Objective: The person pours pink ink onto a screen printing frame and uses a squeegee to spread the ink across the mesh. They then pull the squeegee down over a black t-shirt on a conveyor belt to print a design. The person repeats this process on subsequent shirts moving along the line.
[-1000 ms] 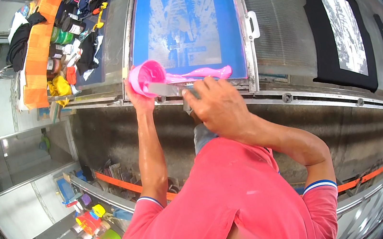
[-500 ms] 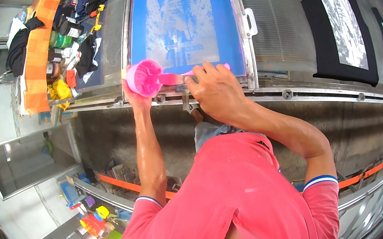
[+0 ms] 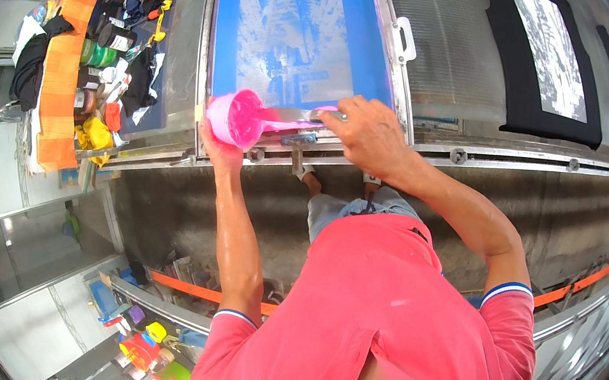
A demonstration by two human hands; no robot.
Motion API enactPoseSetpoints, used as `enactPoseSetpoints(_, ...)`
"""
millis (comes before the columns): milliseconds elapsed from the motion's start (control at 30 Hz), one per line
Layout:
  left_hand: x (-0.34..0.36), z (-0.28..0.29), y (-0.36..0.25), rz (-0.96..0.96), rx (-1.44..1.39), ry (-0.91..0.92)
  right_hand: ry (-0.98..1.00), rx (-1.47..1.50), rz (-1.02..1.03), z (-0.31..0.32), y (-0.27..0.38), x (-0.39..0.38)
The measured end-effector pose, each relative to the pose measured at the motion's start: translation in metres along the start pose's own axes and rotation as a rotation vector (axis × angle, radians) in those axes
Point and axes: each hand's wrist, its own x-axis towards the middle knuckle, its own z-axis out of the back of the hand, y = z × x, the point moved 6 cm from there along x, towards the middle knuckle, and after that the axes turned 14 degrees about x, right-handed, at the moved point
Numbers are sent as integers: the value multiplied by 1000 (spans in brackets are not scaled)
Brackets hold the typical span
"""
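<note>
My left hand (image 3: 221, 153) is wrapped round a pink tub (image 3: 223, 124), tipped so its mouth faces right. Thick bright pink ink coats its inside. In my right hand (image 3: 373, 135) is a spatula (image 3: 293, 114) with a flat metal blade, its tip close to the tub's rim. Pink ink (image 3: 282, 126) lies in a strip beneath the blade, along the near end of a blue printing screen (image 3: 223, 70). A pale city-like image (image 3: 290, 53) shows in the middle of that screen.
Black shirts with a white print (image 3: 549, 50) lie on the long table to the right. A white handle (image 3: 405, 38) sticks out from the screen frame. Ink jars (image 3: 100, 54) and rags crowd the left. A metal rail (image 3: 492, 157) runs along the table's near edge.
The spatula has shifted right with my right hand, and its blade shows more bare metal. The tub has turned slightly, still in my left hand.
</note>
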Motion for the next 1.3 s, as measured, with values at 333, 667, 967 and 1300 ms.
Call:
enactPoseSetpoints(333, 0, -18, -32, -90, 10, 127, -53, 148, -62, -36, -60, -32)
enactPoseSetpoints(667, 4, -45, -60, -184, 77, 126, 243, 1110, -719, -108, -104, -61)
enactPoseSetpoints(967, 8, -21, -30, -169, 251, -142, 425, 1333, -965, -66, -123, -58)
enactPoseSetpoints(1300, -16, -24, 34, 14, 320, -312, 161, 208, -287, -28, -110, -65)
